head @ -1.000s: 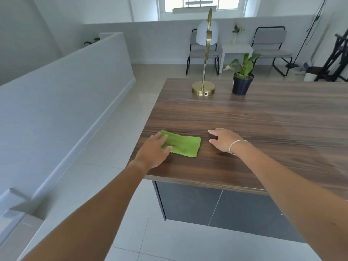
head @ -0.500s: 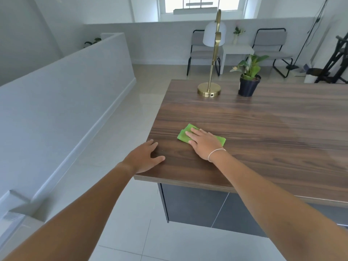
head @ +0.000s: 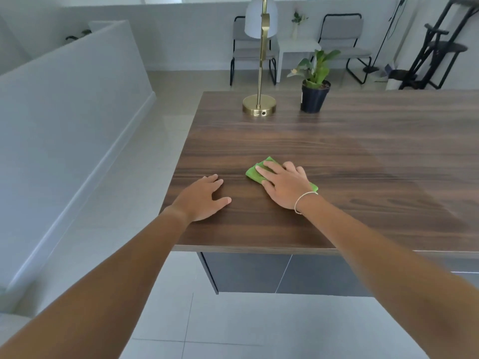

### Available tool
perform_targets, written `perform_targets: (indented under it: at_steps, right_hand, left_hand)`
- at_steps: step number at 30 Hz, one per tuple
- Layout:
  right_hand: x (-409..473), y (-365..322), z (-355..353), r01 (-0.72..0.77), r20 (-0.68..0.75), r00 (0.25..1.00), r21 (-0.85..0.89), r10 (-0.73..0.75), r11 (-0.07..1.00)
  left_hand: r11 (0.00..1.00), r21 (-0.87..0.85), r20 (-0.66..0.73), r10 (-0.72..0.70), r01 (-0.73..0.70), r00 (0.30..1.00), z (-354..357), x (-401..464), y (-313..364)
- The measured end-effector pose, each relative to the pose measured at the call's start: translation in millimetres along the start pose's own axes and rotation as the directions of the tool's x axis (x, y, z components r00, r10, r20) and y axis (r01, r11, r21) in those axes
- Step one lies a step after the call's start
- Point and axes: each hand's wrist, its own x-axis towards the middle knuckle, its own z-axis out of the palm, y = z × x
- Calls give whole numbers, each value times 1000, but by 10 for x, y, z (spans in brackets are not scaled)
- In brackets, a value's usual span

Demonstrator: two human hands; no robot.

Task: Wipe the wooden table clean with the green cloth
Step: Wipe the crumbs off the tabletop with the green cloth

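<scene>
head view, the only one here: the wooden table [head: 337, 156] was a big flat slab with dark brown streaky grain running sideways, looked like smooth laminate with a thin square edge, sitting on a dark grey cabinet base [head: 259, 273]. the green cloth [head: 252, 173] lay flat on the top, near the front left corner area, folded into a smallish rectangle with a soft, slightly fuzzy look, one corner poking out past the fingertips and another sliver showing by the wrist. the right hand [head: 283, 186] was pressed palm down right on top of it, fingers spread flat rather than pinching, so more pinning the cloth to the wood than gripping it. thin pale bracelet [head: 303, 200] around that wrist. the left hand [head: 204, 199] rested flat on bare wood beside the cloth, near the left edge, fingers loosely spread, holding nothing and not touching the cloth. further back on the table stood a brass lamp [head: 260, 104] with a round shiny base, skinny stem and white domed shade, and just beside it a potted plant [head: 314, 95] in a dark tapered pot with broad green leaves. glossy pale floor tiles [head: 145, 161] all around, and a pair of grey chairs [head: 342, 35] with black tube frames by the far wall.
</scene>
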Motion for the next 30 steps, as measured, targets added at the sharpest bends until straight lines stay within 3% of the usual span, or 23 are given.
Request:
perform_targets:
  at_steps: [5, 13, 16, 20, 25, 30]
  right_hand:
    - [-22, 741, 11, -349, 51, 937, 76, 346, 934]
    - [-582, 326, 16, -71, 59, 996, 112, 65, 991]
    - [-345, 435, 20, -60, 74, 996, 131, 50, 990]
    - [-192, 949, 37, -271, 52, 962, 168, 266, 948]
    - [-594, 1669, 5, -550, 13, 829, 192, 559, 813]
    - [-1008, 1925, -13, -659, -16, 740, 177, 672, 731]
  left_hand:
    - [1000, 9, 2, -13, 13, 1000, -34, 40, 26]
    - [996, -27, -3, 86, -86, 996, 76, 242, 502]
    - [996, 2, 18, 91, -91, 996, 95, 311, 588]
    - [996, 1, 6, 84, -84, 996, 88, 381, 651]
    - [996, 10, 16, 85, -85, 996, 181, 425, 741]
    - [997, 6, 6, 78, -78, 997, 231, 425, 767]
